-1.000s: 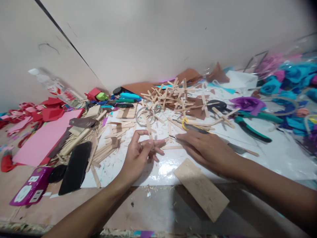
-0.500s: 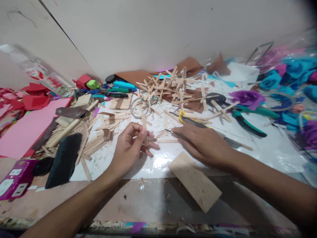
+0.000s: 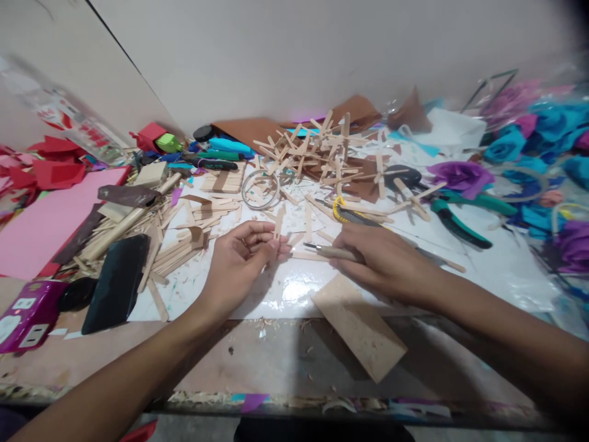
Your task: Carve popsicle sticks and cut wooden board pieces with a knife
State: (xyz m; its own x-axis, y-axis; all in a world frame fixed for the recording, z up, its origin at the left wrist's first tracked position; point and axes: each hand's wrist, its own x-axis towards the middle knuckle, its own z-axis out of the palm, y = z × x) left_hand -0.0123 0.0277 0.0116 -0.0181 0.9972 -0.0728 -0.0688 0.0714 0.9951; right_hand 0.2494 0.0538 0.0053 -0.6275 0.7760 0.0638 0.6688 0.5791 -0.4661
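- Now the left hand (image 3: pixel 243 250), fingers gathered closer, pinches a popsicle stick (image 3: pixel 279 222).
- The right hand (image 3: pixel 380 255) grips a carving knife (image 3: pixel 338 253), handle more exposed, apparently not cutting.

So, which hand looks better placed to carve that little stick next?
Probably the right hand: it holds a slim metal-tipped tool, its tip pointing toward the left hand. The left seems better suited to steadying, since it pinches the wooden stick between thumb and fingers.
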